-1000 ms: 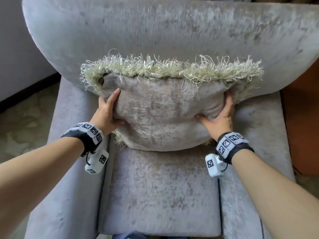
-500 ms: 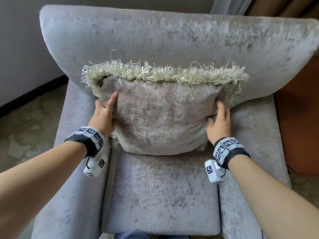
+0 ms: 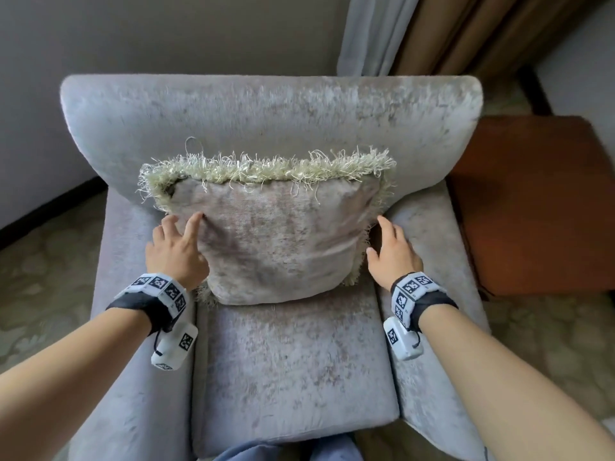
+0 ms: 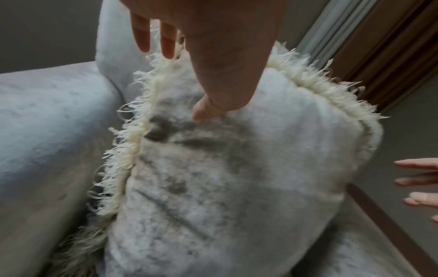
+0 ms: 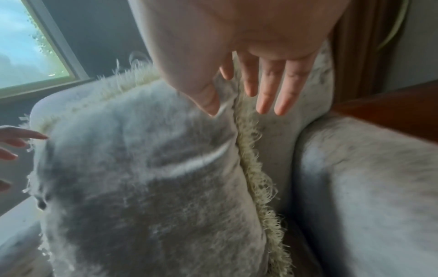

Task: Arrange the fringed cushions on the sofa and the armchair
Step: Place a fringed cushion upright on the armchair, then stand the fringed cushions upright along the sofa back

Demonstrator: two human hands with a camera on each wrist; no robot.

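A grey velvet cushion with a pale green fringe stands upright on the seat of a grey armchair, leaning on its backrest. My left hand is at the cushion's left edge, fingers straight, the index tip touching the fabric. My right hand hovers by the right edge with straight, spread fingers and holds nothing. The left wrist view shows the cushion under my left hand, whose thumb touches it. In the right wrist view my right hand is spread beside the cushion, the thumb close to its seam.
A reddish-brown wooden side table stands right of the armchair. Grey and brown curtains hang behind it, with a wall at the back left. Patterned carpet lies on both sides. The seat cushion in front is bare.
Both hands have let go of the cushion's sides and drawn back slightly, fingers now straight. The head view has pulled back and up, so the whole armchair shows.
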